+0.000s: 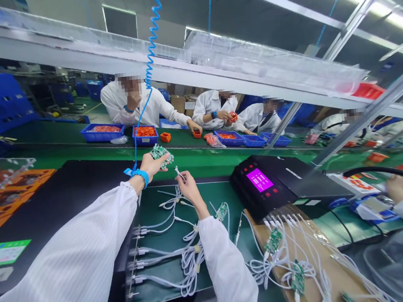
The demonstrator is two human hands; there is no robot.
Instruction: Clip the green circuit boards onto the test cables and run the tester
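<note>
My left hand [153, 169], with a blue wrist strap [140, 177] and coiled cord, is closed on a green circuit board [162, 155], raised above the bench. Just right of it, my right hand [188, 186] pinches the end of a white cable [178, 171] between thumb and fingers. The cable end and the board are apart. Under my hands, bundled white cables [190, 261] run from a row of ports on a black unit at the left. Another circuit board [222, 211] lies on the green mat beside my right forearm.
A black tester [286, 181] with a lit purple screen [260, 180] stands at the right. Cabled boards [274, 240] lie on brown cardboard [262, 226]. Across the conveyor, people in white coats sit by blue bins [145, 139] of orange parts. A person's hand [397, 188] is at far right.
</note>
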